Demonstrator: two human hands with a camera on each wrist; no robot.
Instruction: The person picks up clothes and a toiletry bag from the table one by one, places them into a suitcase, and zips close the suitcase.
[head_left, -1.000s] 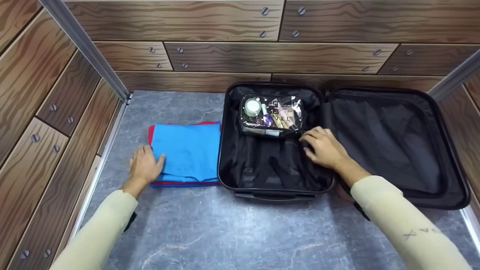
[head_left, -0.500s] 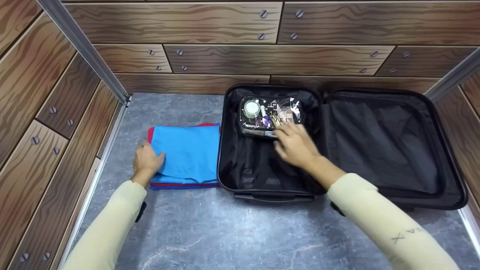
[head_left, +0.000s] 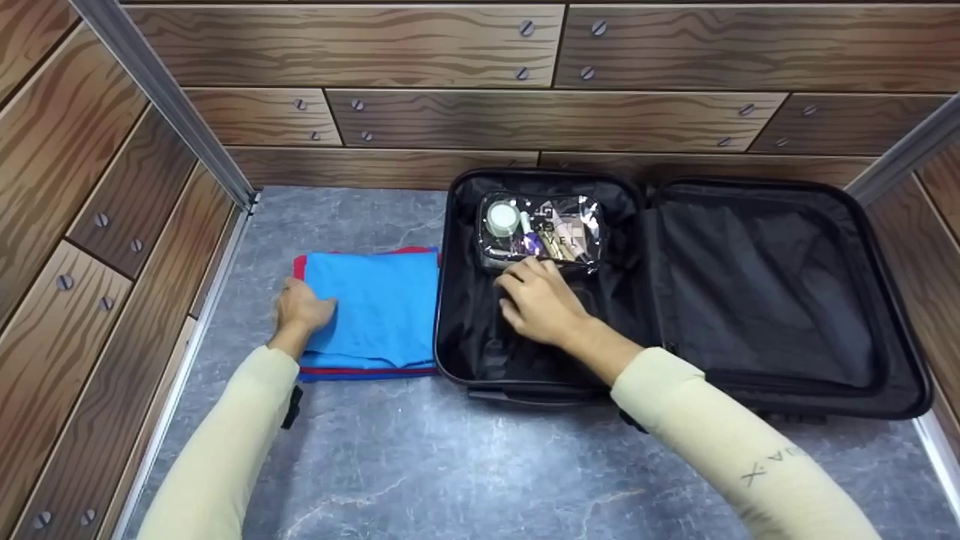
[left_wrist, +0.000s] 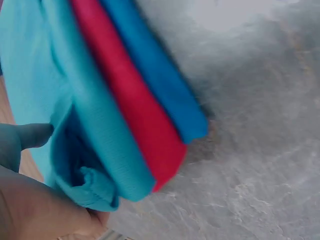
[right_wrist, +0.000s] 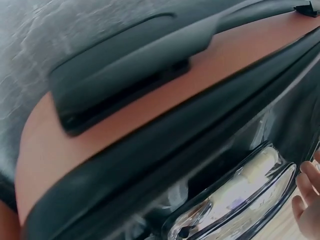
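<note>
A folded light blue cloth (head_left: 375, 307) tops a stack on the floor, with red cloth (left_wrist: 135, 110) and darker blue cloth (left_wrist: 160, 80) beneath. My left hand (head_left: 304, 309) grips the stack's left edge, thumb over the light blue layer; the other fingers are mostly hidden at its side. My right hand (head_left: 541, 301) hovers, fingers loosely bent and holding nothing visible, over the black suitcase (head_left: 466, 330). A clear toiletry pouch (head_left: 540, 225) with cosmetics lies inside at the far end, just beyond those fingertips. The right wrist view shows this pouch (right_wrist: 240, 195) beside the hand (right_wrist: 311, 200).
The suitcase lid (head_left: 765, 285) lies folded back on the right. Its handle (right_wrist: 135, 75) faces the near side. Wood-patterned walls (head_left: 450, 116) bound the grey marbled floor (head_left: 450, 465) at the back and sides.
My right hand has swept left across the suitcase, past the pouch's near edge. The left hand has shifted slightly right against the stack. Pouch and cloths stay in place.
</note>
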